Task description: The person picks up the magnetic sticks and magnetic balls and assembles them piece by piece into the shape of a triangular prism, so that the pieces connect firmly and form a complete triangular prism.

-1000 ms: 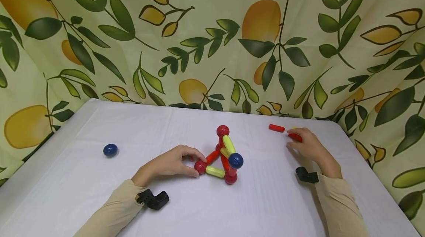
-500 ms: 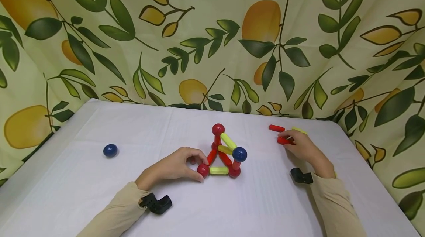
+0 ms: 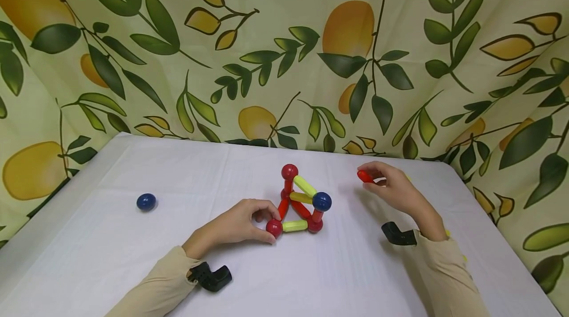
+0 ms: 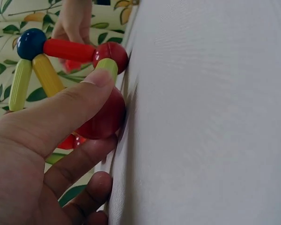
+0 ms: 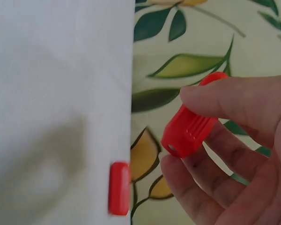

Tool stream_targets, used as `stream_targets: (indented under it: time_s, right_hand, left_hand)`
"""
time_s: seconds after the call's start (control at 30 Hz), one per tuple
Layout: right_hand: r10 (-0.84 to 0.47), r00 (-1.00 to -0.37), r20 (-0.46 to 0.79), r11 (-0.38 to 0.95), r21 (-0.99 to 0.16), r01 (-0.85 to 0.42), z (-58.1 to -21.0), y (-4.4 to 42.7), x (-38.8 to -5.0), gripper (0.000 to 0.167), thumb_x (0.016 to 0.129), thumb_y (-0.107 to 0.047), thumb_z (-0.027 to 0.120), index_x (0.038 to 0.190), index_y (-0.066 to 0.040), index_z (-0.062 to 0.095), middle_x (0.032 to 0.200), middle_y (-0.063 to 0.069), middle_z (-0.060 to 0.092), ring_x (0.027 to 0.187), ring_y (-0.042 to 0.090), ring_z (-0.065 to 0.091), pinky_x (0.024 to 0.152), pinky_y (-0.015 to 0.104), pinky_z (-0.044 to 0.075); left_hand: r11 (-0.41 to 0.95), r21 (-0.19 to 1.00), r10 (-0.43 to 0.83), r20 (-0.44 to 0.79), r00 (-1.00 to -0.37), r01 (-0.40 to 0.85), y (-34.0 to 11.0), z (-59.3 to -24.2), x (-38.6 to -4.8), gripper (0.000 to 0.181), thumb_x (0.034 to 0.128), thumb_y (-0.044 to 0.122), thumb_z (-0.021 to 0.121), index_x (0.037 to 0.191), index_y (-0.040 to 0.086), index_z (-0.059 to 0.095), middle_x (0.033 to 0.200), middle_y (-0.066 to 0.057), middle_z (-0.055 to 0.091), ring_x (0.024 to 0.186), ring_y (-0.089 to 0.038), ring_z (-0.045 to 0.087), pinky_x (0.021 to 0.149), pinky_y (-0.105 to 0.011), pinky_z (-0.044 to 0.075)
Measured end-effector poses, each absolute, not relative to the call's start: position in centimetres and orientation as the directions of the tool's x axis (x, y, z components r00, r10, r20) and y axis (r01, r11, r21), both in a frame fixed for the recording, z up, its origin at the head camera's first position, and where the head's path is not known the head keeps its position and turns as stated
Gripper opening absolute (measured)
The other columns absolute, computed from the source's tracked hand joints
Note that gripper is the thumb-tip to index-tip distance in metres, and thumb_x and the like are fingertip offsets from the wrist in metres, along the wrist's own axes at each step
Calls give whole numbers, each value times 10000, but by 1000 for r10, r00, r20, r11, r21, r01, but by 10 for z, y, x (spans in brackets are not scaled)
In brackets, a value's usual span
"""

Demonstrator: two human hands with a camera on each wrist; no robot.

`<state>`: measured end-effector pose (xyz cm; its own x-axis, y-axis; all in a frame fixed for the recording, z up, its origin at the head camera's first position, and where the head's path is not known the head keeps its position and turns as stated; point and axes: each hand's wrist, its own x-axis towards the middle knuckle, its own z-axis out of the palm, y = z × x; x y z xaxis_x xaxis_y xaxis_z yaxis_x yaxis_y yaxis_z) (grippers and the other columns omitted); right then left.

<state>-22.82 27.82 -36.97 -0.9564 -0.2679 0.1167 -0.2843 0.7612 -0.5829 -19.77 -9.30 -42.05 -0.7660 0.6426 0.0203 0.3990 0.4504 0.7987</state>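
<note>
My left hand (image 3: 237,220) grips a red ball (image 3: 274,228) between thumb and fingers, at the near left corner of a frame of magnetic rods and balls. In the left wrist view the thumb lies over that ball (image 4: 105,117) and by the end of a yellow-green rod (image 4: 110,68). A red triangle base, upright red rods and a blue ball (image 3: 322,201) make up the frame, with a red ball (image 3: 289,172) on its far upright. My right hand (image 3: 395,186) pinches a red magnetic rod (image 5: 189,126), held above the table and tilted.
A second red rod (image 5: 119,188) lies on the table below the right hand. Bits of yellow pieces (image 3: 447,233) show beside the right forearm. A loose blue ball (image 3: 146,202) sits on the left of the white table (image 3: 200,169). Behind hangs a leaf-patterned curtain (image 3: 275,75).
My right hand has picked up a red rod from the table and moved left and up with it. My left hand has shifted and turned the frame slightly, its near side swinging right.
</note>
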Motion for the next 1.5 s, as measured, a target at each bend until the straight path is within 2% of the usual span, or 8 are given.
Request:
stream_targets:
  time_s: [0.23,0.43,0.53,0.67,0.93,1.3,1.5]
  right_hand:
    - [-291,-948,125,723,-621,-304,-357,262,-221,387,900,-56,697,1271,-26,593,1214,176,658,1066,312,645,913,415,558]
    - [-307,-937,168,681,-649,-340,-348,249,-213,396,888,-88,729,1260,-39,601,1197,153,668,1042,282,663,865,164,520]
    - [-317,-929,191,658,-661,-360,-345,244,-209,399,884,-90,736,1257,-40,604,1192,151,670,1035,279,667,847,108,492]
    - [-325,-921,212,644,-664,-380,-341,239,-205,393,880,-86,740,1251,-48,613,1189,144,674,1030,268,669,855,122,502]
    - [-346,-904,252,615,-666,-421,-332,231,-197,391,874,-70,743,1243,-41,619,1180,139,679,999,249,688,882,271,564]
    - [-374,-882,288,587,-663,-465,-323,221,-184,389,866,-64,751,1232,-61,620,1148,82,685,993,175,676,852,162,536]
    - [-399,-848,350,548,-650,-526,-314,211,-171,384,847,-45,765,1207,-72,635,1114,60,697,964,108,678,837,176,549]
  left_hand:
    - [434,820,658,-5,-753,374,-97,-422,-201,343,776,272,854,1077,254,689,944,82,619,928,-147,532,826,-233,442]
    - [420,831,661,-6,-750,363,-98,-423,-201,344,777,268,853,1080,248,693,946,70,621,928,-158,528,818,-236,437]
    - [419,833,661,-7,-751,361,-98,-423,-201,345,776,268,854,1079,248,693,942,68,620,925,-160,525,812,-237,434]
    - [419,832,661,-6,-751,362,-97,-423,-202,345,775,270,854,1079,248,694,939,69,622,925,-161,522,811,-238,431]
    - [417,832,663,-4,-748,365,-98,-423,-202,343,779,270,851,1083,244,694,945,68,626,929,-161,523,811,-237,435]
    - [414,839,661,-11,-751,352,-97,-423,-202,333,784,258,847,1081,241,697,956,66,633,936,-165,523,820,-241,434]
    - [412,842,658,-11,-753,348,-97,-423,-202,331,781,255,849,1077,239,703,958,69,641,931,-163,525,815,-240,435]
